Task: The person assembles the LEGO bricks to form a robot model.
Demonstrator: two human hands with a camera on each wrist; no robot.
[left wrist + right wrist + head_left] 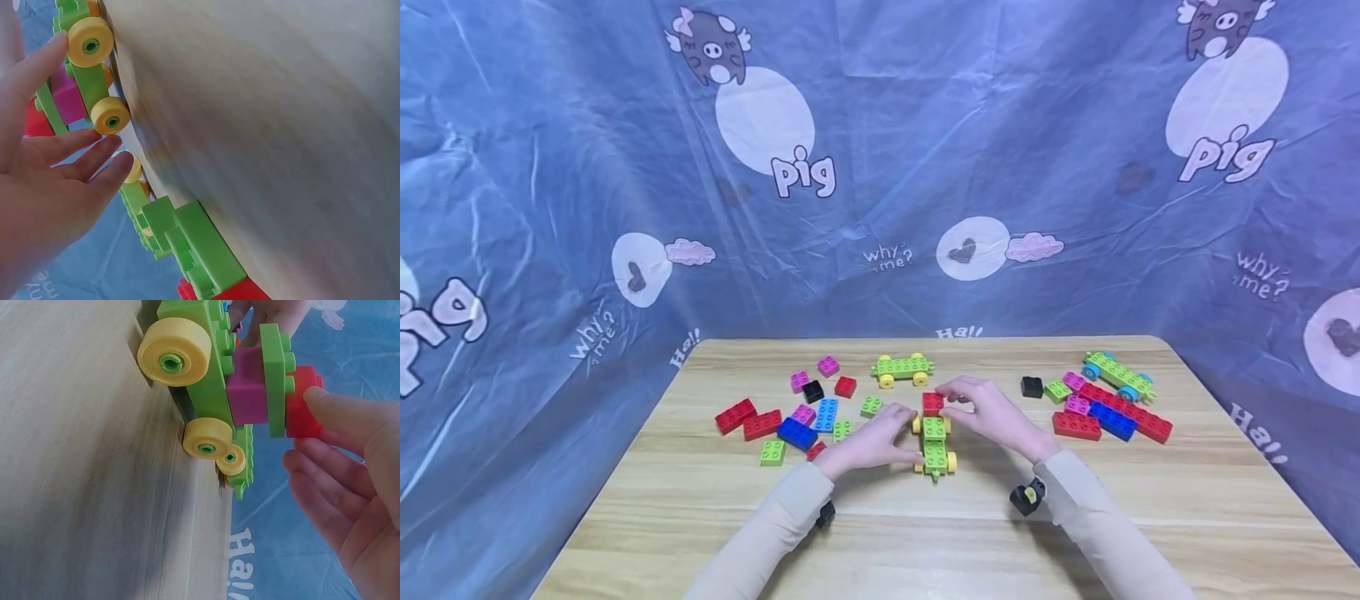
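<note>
Beige-sleeved left hand [872,446] steadying studded green car [936,450], right hand [992,414] pinching red brick [932,402]

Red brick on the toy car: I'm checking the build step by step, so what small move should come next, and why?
Probably press the red brick down firmly. The right hand has its thumb on it atop the green plate, while the left hand touches the toy car from its side, seemingly steadying it.
</note>
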